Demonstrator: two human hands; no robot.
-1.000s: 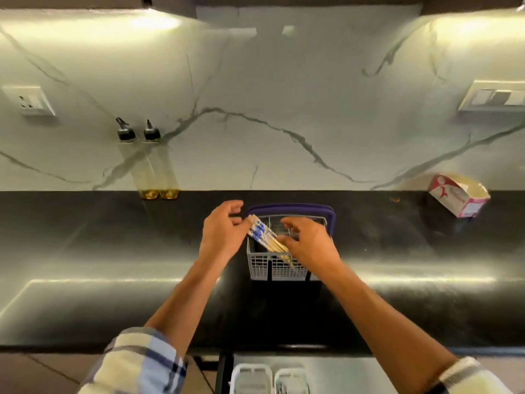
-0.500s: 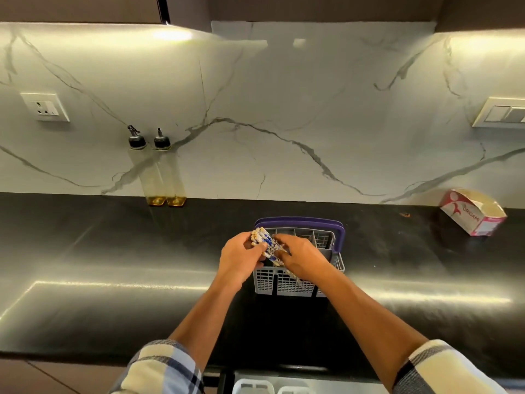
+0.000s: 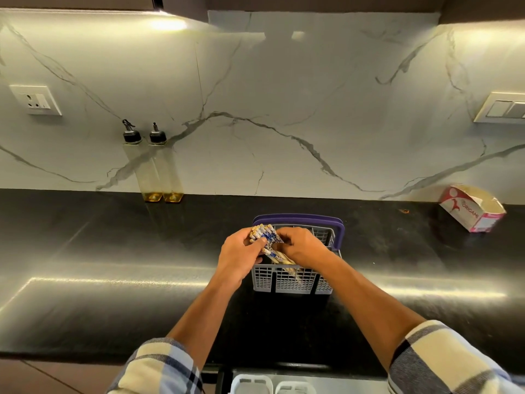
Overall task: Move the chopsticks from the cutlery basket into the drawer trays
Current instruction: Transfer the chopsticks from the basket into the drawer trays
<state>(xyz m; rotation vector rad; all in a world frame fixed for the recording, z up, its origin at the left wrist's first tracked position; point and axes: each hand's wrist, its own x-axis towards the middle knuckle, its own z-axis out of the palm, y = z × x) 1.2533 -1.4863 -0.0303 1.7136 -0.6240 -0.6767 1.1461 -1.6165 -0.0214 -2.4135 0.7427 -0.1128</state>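
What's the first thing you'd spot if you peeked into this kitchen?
Two hands meet in the middle of the black counter: the left hand and right hand both grip a bundle of blue-patterned chopsticks over a grey cutlery basket with a purple handle. Behind, two nearly empty oil bottles stand against the white marble wall, and a torn box lies far right.

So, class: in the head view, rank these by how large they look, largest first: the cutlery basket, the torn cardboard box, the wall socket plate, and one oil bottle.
1. cutlery basket
2. and 3. torn cardboard box and oil bottle: look alike in area, so unranked; the box also sits off to the side, where the wide lens distorts.
4. wall socket plate
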